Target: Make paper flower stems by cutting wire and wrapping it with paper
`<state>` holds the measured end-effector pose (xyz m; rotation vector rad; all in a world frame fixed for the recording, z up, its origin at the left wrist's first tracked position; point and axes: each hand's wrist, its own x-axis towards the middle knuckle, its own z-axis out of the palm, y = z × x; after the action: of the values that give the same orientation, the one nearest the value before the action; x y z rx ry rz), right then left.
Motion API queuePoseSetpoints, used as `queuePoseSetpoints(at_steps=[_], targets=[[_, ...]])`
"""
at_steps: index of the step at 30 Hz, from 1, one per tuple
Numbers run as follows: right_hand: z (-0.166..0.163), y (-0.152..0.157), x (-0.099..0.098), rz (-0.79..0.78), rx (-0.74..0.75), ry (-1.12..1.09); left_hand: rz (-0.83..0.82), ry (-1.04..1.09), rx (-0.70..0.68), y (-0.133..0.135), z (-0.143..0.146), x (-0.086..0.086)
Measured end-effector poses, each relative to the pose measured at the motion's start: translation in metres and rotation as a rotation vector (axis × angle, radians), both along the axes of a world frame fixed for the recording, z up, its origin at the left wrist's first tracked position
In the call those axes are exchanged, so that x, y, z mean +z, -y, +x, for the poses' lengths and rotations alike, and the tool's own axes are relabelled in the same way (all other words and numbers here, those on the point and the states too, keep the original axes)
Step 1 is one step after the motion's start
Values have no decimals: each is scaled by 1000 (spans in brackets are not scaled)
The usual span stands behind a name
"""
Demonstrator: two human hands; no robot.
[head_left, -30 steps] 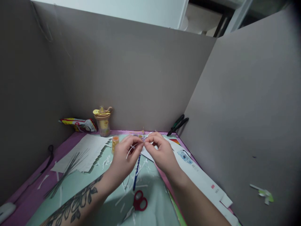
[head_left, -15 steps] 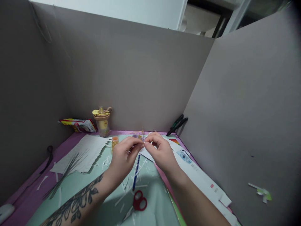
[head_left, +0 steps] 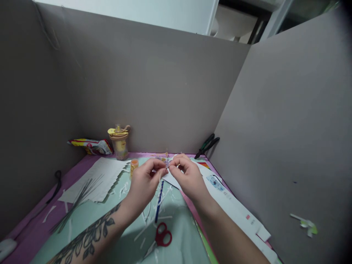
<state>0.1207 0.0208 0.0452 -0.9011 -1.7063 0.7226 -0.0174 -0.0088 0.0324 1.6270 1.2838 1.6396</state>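
Head view: pinching white strip in fingers of left hand, near pressed-together fingers of right hand (any contents hidden), above surface with red scissors.

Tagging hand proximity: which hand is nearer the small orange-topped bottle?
Left. The left hand is just right of the small orange-topped bottle, partly overlapping it in view; the right hand is farther right, beyond the left.
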Motion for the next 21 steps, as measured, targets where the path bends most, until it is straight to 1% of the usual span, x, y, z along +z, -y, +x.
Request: queuePoseSetpoints(at_steps=[4, 6, 8, 11, 14, 18, 21], targets=[[0, 0, 0, 14, -4, 0, -16, 17, -14, 0, 0, 0], [1, 0, 0, 16, -5, 4, -55, 45, -53, -1, 1, 0], [1, 0, 0, 11, -6, 15, -122, 105, -123, -3, 0, 1], [3, -2, -1, -4, -1, 16, -228, 250, -248, -7, -1, 3], [6, -3, -1, -11, 16, -25, -291, 371, -362, -9, -2, 3], [9, -3, 1, 55, 74, -7, -358, 475, -460, -9, -2, 3], [11, -2, 3, 54, 108, 30, -402, 505, -518, -8, -3, 4]])
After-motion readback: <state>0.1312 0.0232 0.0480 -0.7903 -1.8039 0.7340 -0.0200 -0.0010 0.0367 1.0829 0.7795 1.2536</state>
